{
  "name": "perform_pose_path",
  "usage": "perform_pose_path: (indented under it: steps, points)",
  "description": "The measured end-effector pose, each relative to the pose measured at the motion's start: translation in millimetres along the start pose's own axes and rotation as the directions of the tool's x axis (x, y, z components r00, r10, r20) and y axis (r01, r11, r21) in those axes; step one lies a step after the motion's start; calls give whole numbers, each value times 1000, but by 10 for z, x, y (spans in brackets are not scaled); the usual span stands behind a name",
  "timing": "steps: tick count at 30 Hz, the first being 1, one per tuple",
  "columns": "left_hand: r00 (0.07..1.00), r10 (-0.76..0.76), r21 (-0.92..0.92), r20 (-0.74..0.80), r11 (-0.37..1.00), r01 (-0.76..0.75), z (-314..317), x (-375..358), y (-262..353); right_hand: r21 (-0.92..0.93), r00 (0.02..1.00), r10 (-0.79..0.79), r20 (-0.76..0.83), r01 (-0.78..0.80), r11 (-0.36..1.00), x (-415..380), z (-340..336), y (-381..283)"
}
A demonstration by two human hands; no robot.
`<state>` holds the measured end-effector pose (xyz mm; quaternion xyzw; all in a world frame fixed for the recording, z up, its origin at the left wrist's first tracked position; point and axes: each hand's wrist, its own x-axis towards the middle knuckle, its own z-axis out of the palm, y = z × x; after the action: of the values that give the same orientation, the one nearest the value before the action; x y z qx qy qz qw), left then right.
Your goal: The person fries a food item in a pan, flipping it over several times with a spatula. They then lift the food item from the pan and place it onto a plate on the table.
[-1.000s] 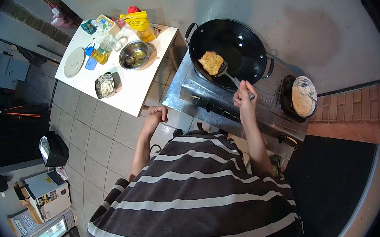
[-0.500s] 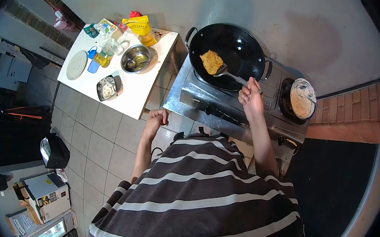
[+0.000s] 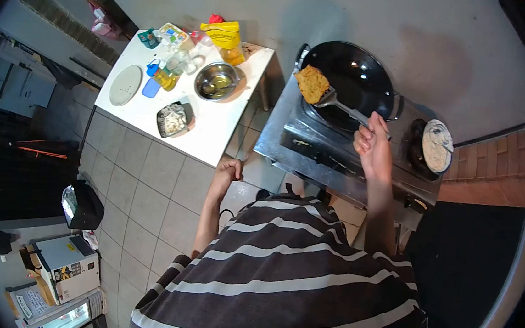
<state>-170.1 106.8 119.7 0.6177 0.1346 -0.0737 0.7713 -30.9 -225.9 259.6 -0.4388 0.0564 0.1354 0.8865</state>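
Observation:
My right hand (image 3: 373, 148) is closed around the handle of a metal spatula (image 3: 347, 109). On the spatula's blade lies a golden-brown fried piece (image 3: 312, 85), over the left rim of a black wok (image 3: 360, 78). The wok stands on the metal stove (image 3: 298, 126). My left hand (image 3: 229, 172) hangs beside the front corner of the white table (image 3: 204, 144), its fingers curled in; whether anything is inside them is hidden.
A metal bowl with yellowish liquid (image 3: 216, 82), a dark square bowl with white food (image 3: 172, 119), a pale plate (image 3: 125, 85), a yellow bottle (image 3: 164, 79) and a yellow pouch (image 3: 223, 34) stand on the table. At the stove's right lies a pan of whitish food (image 3: 436, 146).
The spatula with the fried piece has moved from inside the wok toward its left rim. The whole view has shifted, with table and stove now farther right in the picture.

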Motion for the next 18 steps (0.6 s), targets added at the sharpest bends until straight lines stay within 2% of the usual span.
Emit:
perform_pose_path:
  steps: [4, 7, 9, 16, 18]
  points:
    - [1000, -1, -2, 21, 1000, 1, -386, -86, -5, -20, 999, 40, 2, -40, 999, -130, 335, 149]
    - [998, -45, -11, -33, 999, 44, -581, -247, 83, -19, 995, 97, 40, -96, 995, -168, 508, 308]
    - [990, -47, -17, -133, 999, 45, -680, -347, 153, -15, 989, 129, 69, -128, 992, -166, 638, 402]
    - [975, 11, -48, -221, 999, -22, -939, -603, -31, -76, 950, 278, 139, -270, 960, -40, 997, 676]
    - [953, 10, -83, -304, 996, -37, -913, -692, 76, -105, 929, 332, 161, -319, 942, 60, 1101, 727]
